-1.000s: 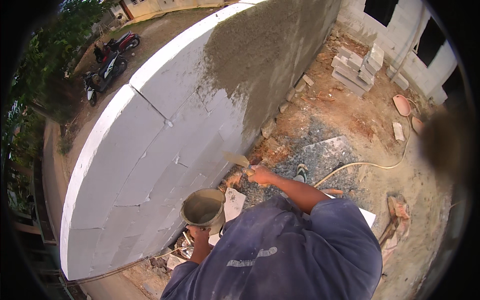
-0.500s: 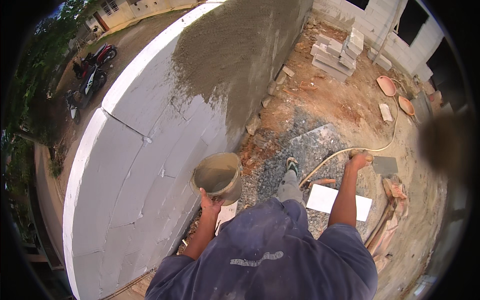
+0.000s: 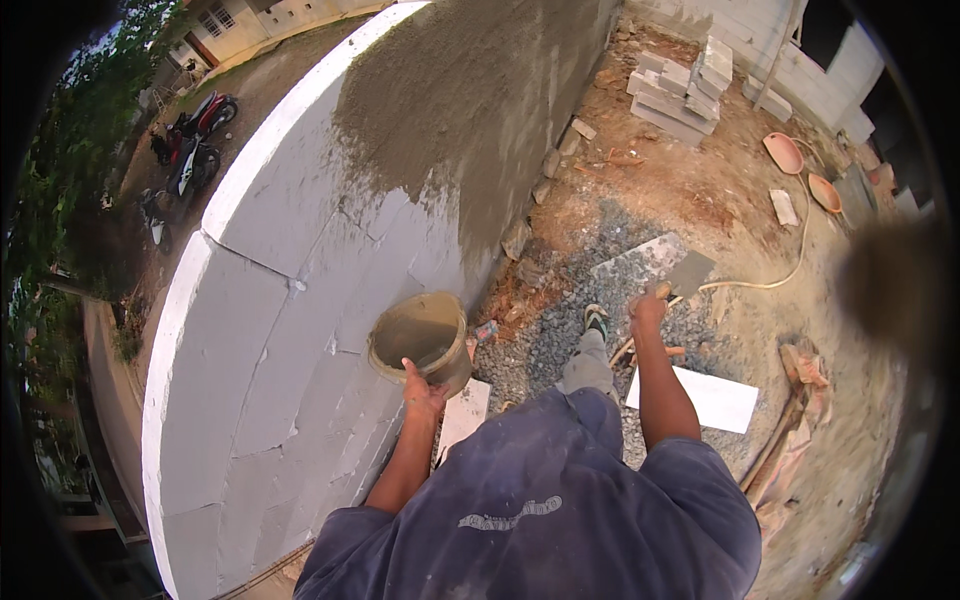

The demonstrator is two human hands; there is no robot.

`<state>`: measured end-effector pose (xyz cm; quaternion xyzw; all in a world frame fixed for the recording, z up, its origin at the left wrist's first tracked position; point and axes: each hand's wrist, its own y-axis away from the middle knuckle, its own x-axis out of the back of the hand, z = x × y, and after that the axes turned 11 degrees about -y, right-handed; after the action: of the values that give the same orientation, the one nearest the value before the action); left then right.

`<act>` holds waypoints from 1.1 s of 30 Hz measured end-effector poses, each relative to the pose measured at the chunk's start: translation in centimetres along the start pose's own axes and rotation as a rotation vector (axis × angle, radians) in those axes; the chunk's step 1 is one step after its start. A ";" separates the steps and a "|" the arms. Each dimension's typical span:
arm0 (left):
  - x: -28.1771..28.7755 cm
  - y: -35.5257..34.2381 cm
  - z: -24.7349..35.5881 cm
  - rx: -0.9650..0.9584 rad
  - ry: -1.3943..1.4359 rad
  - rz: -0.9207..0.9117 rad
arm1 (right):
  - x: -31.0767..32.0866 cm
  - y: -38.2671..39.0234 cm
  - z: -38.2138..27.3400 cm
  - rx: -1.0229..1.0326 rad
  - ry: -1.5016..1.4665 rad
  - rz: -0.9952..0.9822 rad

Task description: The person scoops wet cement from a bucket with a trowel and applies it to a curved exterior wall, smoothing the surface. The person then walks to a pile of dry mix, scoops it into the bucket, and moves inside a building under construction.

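The bucket (image 3: pixel 456 366) is round and dull grey-brown, its rim crusted, its inside smeared, with grey mix (image 3: pixel 432 353) in the bottom. It tips slightly, mouth up, beside the wall (image 3: pixel 270 400); whether they touch, I cannot tell. The left grip (image 3: pixel 425 397) is clasped on its near side, thumb over the rim. The right grip (image 3: pixel 648 310) is closed round the handle of the trowel (image 3: pixel 690 273), whose flat grey rectangular blade is above the gravel (image 3: pixel 545 350).

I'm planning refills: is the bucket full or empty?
Neither, it seems: the bucket held by the left hand looks partly filled, grey mix lying inside with inner wall showing above it.
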<state>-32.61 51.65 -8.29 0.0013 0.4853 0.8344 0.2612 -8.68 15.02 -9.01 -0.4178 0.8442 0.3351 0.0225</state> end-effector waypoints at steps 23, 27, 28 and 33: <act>-2.7 2.5 1.0 -0.108 -0.169 -0.103 | -2.3 10.0 13.1 -0.968 0.329 -0.594; -2.5 3.9 2.9 -0.062 -0.173 -0.050 | -1.4 3.1 7.6 -0.457 0.099 -0.160; -2.6 4.5 3.1 -0.046 -0.178 -0.047 | -0.5 1.9 8.1 -0.389 0.004 -0.107; -3.8 3.3 1.3 -0.009 -0.165 -0.098 | -2.2 10.8 11.3 -0.488 0.078 0.019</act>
<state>-30.41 49.68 -3.98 0.0453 0.4577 0.8200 0.3407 -17.77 27.71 -11.18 -0.4156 0.7424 0.5128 -0.1146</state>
